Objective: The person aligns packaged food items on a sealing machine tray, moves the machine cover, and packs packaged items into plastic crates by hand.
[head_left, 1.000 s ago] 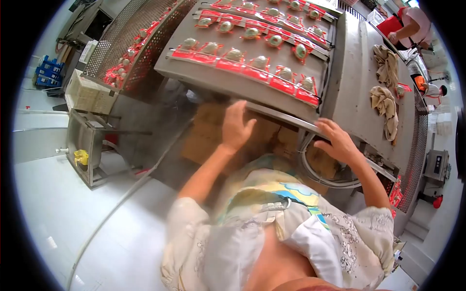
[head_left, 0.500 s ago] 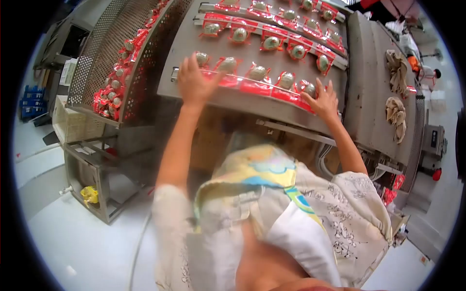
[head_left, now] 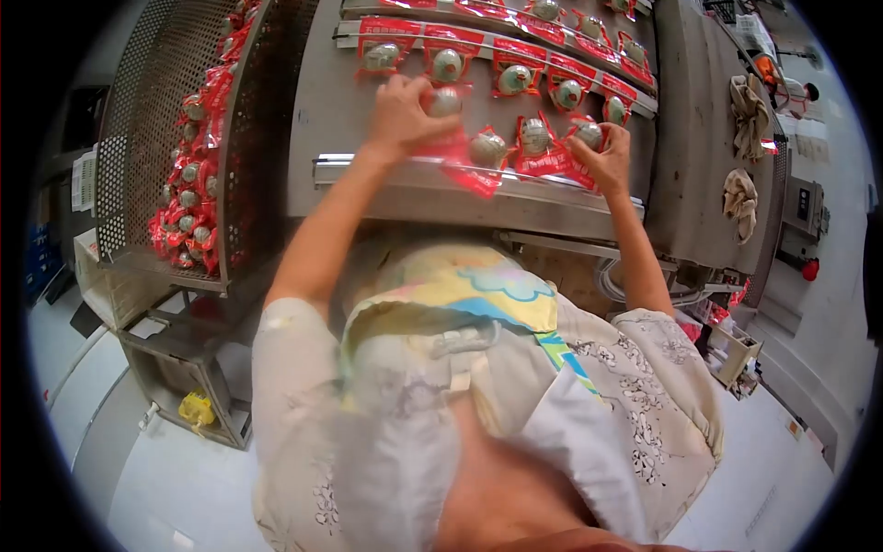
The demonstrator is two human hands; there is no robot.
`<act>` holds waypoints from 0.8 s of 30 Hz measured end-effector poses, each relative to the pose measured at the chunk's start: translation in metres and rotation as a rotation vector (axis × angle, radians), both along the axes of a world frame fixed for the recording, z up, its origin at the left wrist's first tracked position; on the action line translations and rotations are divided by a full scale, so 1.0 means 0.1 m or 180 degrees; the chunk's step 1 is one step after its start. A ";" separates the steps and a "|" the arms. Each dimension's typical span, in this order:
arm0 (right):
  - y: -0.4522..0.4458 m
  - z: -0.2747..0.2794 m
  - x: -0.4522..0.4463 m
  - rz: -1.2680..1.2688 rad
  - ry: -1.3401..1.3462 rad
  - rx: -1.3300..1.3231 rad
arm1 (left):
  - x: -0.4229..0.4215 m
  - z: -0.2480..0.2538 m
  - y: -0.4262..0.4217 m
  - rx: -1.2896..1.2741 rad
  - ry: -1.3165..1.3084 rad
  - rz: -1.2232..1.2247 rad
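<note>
A front group of greyish eggs in clear-and-red plastic bags lies between my hands on the grey metal machine bed (head_left: 322,120). My left hand (head_left: 400,115) closes around the leftmost bagged egg (head_left: 445,101), whose red bag end is blurred. My right hand (head_left: 603,158) pinches the bagged egg (head_left: 586,135) at the right end. Between them are two more, a tilted bagged egg (head_left: 487,147) and an upright one (head_left: 534,136). Just in front runs a metal bar (head_left: 333,169) along the bed's near edge.
Farther back, bagged eggs lie in rows along another metal bar (head_left: 348,39). On the left, a perforated metal trough (head_left: 138,138) holds a heap of bagged eggs (head_left: 189,198). Crumpled cloths (head_left: 740,198) lie on the metal surface at right.
Both hands have closed on bagged eggs of the front row. Those eggs have shifted out of their even line and bunched toward the right, with their bag ends off the front bar.
</note>
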State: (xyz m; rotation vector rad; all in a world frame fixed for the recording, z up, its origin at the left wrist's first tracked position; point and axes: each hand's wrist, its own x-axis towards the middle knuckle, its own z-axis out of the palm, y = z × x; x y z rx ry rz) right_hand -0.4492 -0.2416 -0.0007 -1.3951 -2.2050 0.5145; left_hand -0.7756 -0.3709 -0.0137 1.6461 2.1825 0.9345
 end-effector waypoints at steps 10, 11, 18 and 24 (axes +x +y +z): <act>-0.07 0.19 -0.41 0.0741 0.1355 -0.4265 | 0.36 0.26 0.25 -0.1983 -0.3021 -0.1700; -0.13 0.13 -0.48 0.0611 0.1600 -0.4385 | 0.36 0.22 0.26 -0.1970 -0.3344 -0.1526; -0.44 0.10 -1.09 0.0020 0.2706 -0.3943 | 0.07 0.08 0.12 -0.0796 -0.5537 -0.0973; -0.69 0.71 -2.83 0.0814 0.2437 -0.3885 | -1.33 0.56 -0.38 0.0432 -0.4764 -0.0422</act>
